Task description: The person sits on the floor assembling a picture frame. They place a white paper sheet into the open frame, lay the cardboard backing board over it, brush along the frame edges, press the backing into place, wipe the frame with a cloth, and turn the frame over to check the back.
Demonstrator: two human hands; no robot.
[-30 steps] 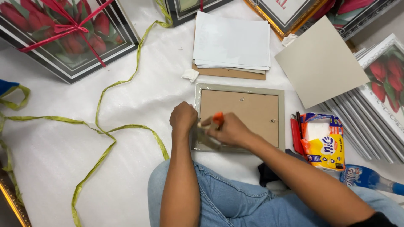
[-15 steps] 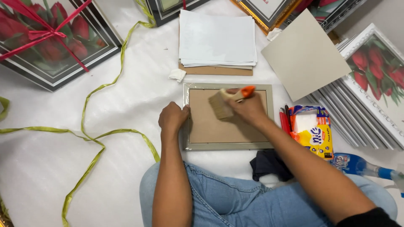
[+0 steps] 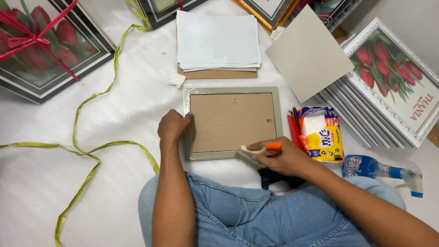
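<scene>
L hand (image 3: 173, 126) steadies frame (image 3: 232, 122); R hand (image 3: 284, 158) grips brush (image 3: 257, 150).

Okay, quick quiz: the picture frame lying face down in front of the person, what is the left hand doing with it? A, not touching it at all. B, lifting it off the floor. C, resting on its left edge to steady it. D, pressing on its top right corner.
C: the left hand rests on the left edge of the picture frame, which lies flat, while the right hand holds an orange-handled tool at its bottom edge.
</scene>
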